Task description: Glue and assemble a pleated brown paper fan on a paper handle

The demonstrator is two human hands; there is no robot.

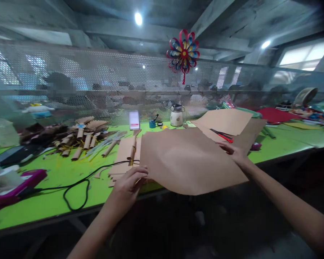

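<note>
A large sheet of brown kraft paper point(189, 158) spans the space between my hands, its near edge bowing down past the table's front edge. My left hand point(131, 180) pinches its left edge, close to a stack of cut brown card pieces point(122, 158). On the right, my right hand point(233, 151) grips the sheet's right side, the fingertips partly hidden at the paper. Just beyond those fingers lie scissors with red handles point(226, 137), resting on another brown sheet point(224, 120). A rolled brown paper piece with a yellow tie point(132, 151) sits on the card stack.
Rolled paper tubes point(81, 144) are heaped at left. A black cord point(88, 178) loops toward a purple device point(32, 181). Behind stand a phone-like screen point(134, 120), a blue jar point(152, 124) and a white kettle-shaped flask point(176, 117). A paper flower point(184, 54) hangs on the mesh panel.
</note>
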